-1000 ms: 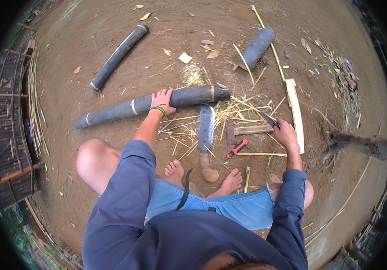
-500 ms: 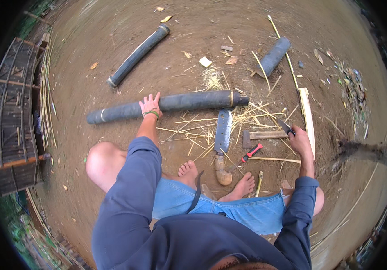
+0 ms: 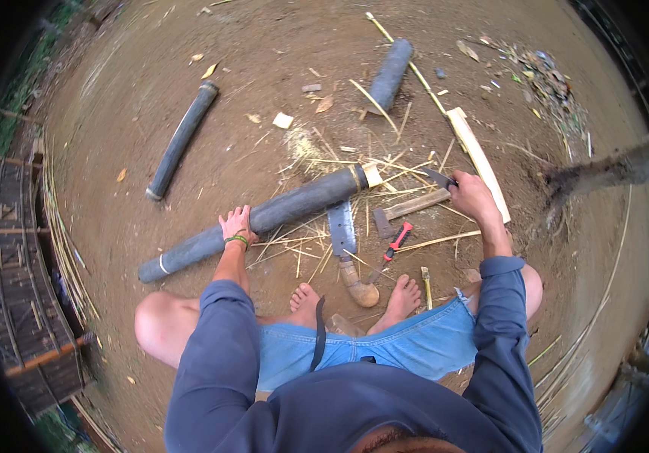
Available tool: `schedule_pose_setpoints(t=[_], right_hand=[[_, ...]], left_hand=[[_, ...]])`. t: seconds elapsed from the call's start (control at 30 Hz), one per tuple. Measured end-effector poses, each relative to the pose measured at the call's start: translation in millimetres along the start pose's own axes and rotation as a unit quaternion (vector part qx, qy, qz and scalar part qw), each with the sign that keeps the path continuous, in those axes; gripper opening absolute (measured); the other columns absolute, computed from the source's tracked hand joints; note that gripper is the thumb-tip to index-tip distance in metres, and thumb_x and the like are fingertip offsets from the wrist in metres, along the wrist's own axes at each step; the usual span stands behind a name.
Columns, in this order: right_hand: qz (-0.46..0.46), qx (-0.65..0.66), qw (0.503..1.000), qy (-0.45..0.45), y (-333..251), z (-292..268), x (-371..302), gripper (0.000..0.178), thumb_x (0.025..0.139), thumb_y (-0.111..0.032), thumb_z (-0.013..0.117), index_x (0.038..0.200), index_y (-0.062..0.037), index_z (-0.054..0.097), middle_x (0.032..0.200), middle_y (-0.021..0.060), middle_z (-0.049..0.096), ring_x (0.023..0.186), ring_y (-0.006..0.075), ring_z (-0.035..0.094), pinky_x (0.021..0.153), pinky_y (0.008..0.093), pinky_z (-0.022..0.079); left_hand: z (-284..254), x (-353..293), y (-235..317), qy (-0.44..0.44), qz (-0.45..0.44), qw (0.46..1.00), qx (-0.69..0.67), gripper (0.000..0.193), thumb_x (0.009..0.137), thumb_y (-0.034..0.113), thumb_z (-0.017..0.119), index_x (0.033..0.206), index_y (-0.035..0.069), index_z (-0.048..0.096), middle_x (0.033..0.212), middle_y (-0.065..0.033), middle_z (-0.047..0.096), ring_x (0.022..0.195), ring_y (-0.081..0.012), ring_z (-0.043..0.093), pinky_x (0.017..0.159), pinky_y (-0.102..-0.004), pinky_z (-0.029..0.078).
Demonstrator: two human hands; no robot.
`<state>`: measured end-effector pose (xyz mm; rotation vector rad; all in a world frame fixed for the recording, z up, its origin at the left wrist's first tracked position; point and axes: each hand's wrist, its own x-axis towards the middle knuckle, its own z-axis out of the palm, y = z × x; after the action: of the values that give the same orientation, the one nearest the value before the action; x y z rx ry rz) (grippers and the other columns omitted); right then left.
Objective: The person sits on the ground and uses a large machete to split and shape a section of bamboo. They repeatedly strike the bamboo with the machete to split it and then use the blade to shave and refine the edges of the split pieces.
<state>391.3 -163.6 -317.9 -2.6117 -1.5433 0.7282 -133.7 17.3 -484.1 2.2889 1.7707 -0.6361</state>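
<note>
Your left hand (image 3: 238, 225) lies open on the long dark bamboo pole (image 3: 264, 220) on the ground before your feet. Your right hand (image 3: 471, 198) grips a curved knife (image 3: 439, 178). It seems you prepare to cut; the next move needs the pole held steady.

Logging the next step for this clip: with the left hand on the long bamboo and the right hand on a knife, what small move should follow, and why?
Probably bring the knife over to the cut end of the long bamboo. The left hand already rests on the culm, pinning it, while the right hand grips the blade just off that end, among split strips.
</note>
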Motion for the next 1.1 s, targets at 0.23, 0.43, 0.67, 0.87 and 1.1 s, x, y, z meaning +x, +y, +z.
schedule_pose_setpoints(t=[0.23, 0.43, 0.67, 0.87, 1.1], right_hand=[[0.022, 0.004, 1.0, -0.009, -7.7, -14.6, -7.4, 0.023, 0.091, -0.015, 0.056, 0.107, -0.0032, 0.068, 0.104, 0.0254, 0.071, 0.103, 0.0425, 0.068, 0.091, 0.0531, 0.052], [0.028, 0.013, 0.999, -0.026, -3.6, -13.2, -14.2, 0.022, 0.09, -0.012, 0.055, 0.105, -0.0029, 0.068, 0.101, 0.0252, 0.072, 0.101, 0.0422, 0.069, 0.089, 0.0525, 0.053], [0.032, 0.013, 0.999, -0.029, 17.2, -0.2, -14.1, 0.021, 0.089, -0.011, 0.056, 0.103, -0.0025, 0.07, 0.101, 0.0247, 0.072, 0.101, 0.0412, 0.069, 0.089, 0.0518, 0.054], [-0.003, 0.008, 1.0, -0.014, 9.6, 2.2, -16.5, 0.021, 0.086, -0.005, 0.055, 0.101, -0.0004, 0.069, 0.097, 0.0259, 0.072, 0.098, 0.0426, 0.07, 0.085, 0.0521, 0.055], [-0.065, 0.025, 0.998, -0.003, -10.6, 4.3, -24.1, 0.019, 0.083, -0.003, 0.056, 0.096, 0.0018, 0.069, 0.091, 0.0265, 0.072, 0.093, 0.0431, 0.071, 0.082, 0.0528, 0.056]], left_hand=[[-44.0, 19.0, 116.7, 0.117, 0.129, 0.984, -0.037, 0.091, 0.054, 0.032, 0.091, 0.136, 0.017, 0.053, 0.129, -0.0073, 0.06, 0.126, -0.0301, 0.054, 0.114, -0.0611, 0.033], [-57.1, 33.8, 192.3, 0.137, 0.162, 0.974, -0.079, 0.09, 0.057, 0.032, 0.089, 0.137, 0.015, 0.053, 0.129, -0.0086, 0.059, 0.124, -0.0309, 0.054, 0.112, -0.0559, 0.036], [-47.5, 48.8, 159.8, 0.045, 0.162, 0.978, -0.122, 0.1, 0.059, 0.045, 0.091, 0.144, 0.014, 0.049, 0.135, -0.0128, 0.057, 0.129, -0.0329, 0.052, 0.109, -0.0478, 0.042], [-32.2, 39.0, 103.8, 0.023, 0.113, 0.986, -0.121, 0.101, 0.059, 0.05, 0.09, 0.144, 0.014, 0.05, 0.136, -0.0142, 0.059, 0.128, -0.0343, 0.054, 0.109, -0.0473, 0.042], [-24.1, 24.0, 110.2, 0.057, 0.051, 0.995, -0.062, 0.106, 0.057, 0.041, 0.095, 0.146, 0.011, 0.046, 0.136, -0.0124, 0.057, 0.128, -0.0337, 0.053, 0.109, -0.0486, 0.041]])
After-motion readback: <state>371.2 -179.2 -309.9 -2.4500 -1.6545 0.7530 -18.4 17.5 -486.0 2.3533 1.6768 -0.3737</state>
